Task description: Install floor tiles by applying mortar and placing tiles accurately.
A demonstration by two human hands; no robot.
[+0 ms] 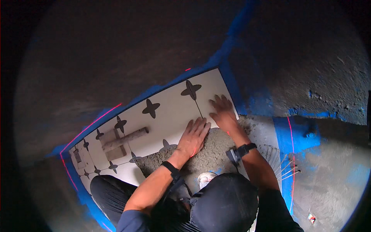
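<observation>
A: Hand status?
B: Both bare, gripping nothing. Left hand (192, 138) flat, fingers nearly together. Right hand (224, 112) flat, fingers spread.
A: On what?
B: Off-white corner tile (213, 83) with black petal motifs, at the top right end of the tiled strip. Right hand lies on it near its right edge. Left fingertips are at the lower end of the seam (198, 108) with the neighbouring tile (170, 110).
A: Why palms?
B: My read: spreads load, avoids tipping a corner. Left placement would also let the fingers feel any step across the joint. Can't verify contact force.
A: Support?
B: Grey mortar bed (216, 149) meets the tile's lower edge, below both hands. Can't see what's underneath the tile.
A: Edges?
B: Far and right edges run just beside blue coating (232, 91). Tightest at the far corner, I'd say. Red laser line (91, 123) bends around the strip's left end, probably an alignment reference.
A: Room to move?
B: Left has more: tile face runs left as far as the bar-handled tool (125, 140), lying on the tiles well apart from the hands. Exact type unclear. Right is hemmed in by the tile edge. Toward the body, both forearms pass over mortar; wrist device (233, 156) hangs above it, so low wrists could smear. Left knee (112, 187) is near the strip's lower side.
</observation>
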